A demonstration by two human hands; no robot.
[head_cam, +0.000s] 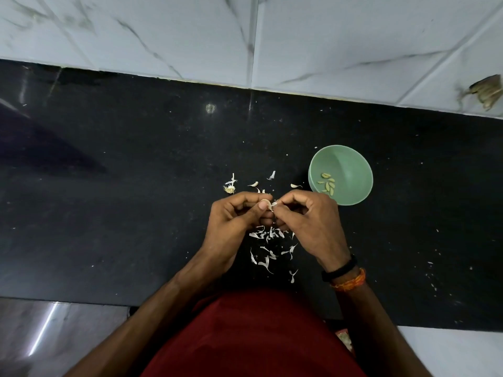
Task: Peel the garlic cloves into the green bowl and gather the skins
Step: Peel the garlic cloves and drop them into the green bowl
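My left hand pinches a small garlic clove between thumb and fingers above the black counter. My right hand meets it from the right, its thumb and fingertips pinching at the clove's skin. The green bowl stands just right of my right hand and holds several peeled cloves. White garlic skins lie scattered on the counter under and below my hands, with a few more skins beyond them. A garlic root stub lies at the left of those.
The black counter runs left to right, with a white marble-tiled wall behind it. Its front edge lies close to my red-clad body. A brownish object sits at the far right against the wall.
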